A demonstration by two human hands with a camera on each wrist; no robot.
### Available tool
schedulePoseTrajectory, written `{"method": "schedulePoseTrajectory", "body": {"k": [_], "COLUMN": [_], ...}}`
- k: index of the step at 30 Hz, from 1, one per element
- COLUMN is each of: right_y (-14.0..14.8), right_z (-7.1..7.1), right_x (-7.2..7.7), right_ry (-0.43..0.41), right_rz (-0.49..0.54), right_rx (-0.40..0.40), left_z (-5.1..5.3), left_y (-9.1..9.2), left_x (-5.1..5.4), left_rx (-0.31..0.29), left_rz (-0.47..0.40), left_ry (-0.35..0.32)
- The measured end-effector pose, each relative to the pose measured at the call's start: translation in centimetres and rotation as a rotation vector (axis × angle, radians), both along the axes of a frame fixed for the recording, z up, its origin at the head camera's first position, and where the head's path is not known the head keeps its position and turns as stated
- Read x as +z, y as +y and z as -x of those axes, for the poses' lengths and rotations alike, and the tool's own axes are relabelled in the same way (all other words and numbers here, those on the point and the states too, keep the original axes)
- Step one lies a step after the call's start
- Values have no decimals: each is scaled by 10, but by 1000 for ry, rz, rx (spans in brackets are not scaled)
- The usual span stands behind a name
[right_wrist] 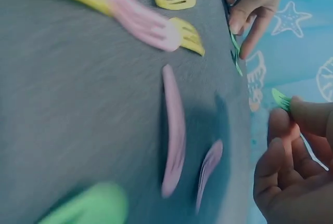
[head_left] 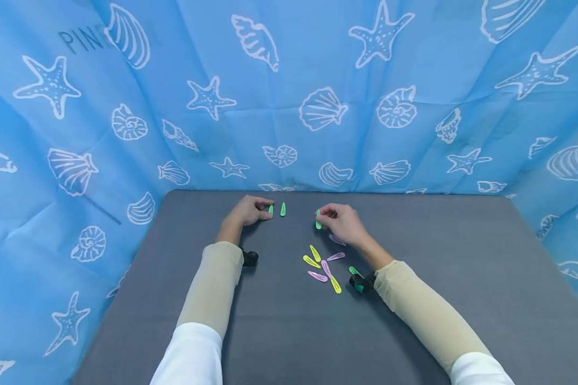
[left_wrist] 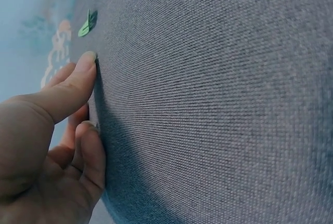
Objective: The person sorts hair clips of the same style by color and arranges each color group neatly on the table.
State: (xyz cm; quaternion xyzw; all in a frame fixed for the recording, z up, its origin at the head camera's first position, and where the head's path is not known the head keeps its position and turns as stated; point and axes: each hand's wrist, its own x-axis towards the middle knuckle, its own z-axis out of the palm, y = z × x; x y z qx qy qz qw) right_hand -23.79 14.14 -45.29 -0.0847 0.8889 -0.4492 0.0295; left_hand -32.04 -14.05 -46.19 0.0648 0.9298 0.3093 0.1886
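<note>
At the table's far side, my left hand (head_left: 250, 210) has thumb and index finger at the two ends of a green hair clip (head_left: 271, 209); the left wrist view hides this clip behind the fingers. A second green clip (head_left: 283, 209) lies just to its right. My right hand (head_left: 344, 222) pinches another green clip (head_left: 319, 220) between thumb and fingertips. In the right wrist view that clip (right_wrist: 281, 100) sticks out from the fingertips, held off the cloth. Under the right hand lies a pink-purple clip (head_left: 337, 240).
On the grey table (head_left: 279, 331), yellow clips (head_left: 311, 261) and pink clips (head_left: 317, 276) lie in a loose group nearer the body. More green (head_left: 355, 271) shows beside the right wrist's camera. A blue curtain (head_left: 279, 107) with shell drawings hangs behind the table's far edge.
</note>
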Motion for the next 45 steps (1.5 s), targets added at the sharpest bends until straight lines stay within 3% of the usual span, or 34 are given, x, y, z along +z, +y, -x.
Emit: {"method": "schedulePoseTrajectory", "body": {"k": [8, 16, 22, 29, 36, 41, 45], "right_y": [-29, -49, -59, -66, -63, -57, -49], "right_z": [31, 54, 62, 62, 53, 40, 21], "right_x": [-10, -23, -23, -23, -23, -4, 13], "right_ry": [47, -3, -30, -52, -83, -34, 18], "right_rz": [-73, -104, -201, -297, -266, -266, -383], "right_rx": [-23, -65, -105, -138, -68, 2, 58], "left_z": [-1, -1, 0, -1, -8, -6, -4], "left_y": [4, 2, 3, 4, 1, 4, 5], "left_x": [-2, -2, 0, -2, -6, -4, -2], "left_rx": [15, 28, 30, 36, 26, 41, 48], "left_rz": [4, -1, 14, 5, 17, -22, -22], "left_ry": [-5, -19, -13, -8, -23, 2, 17]}}
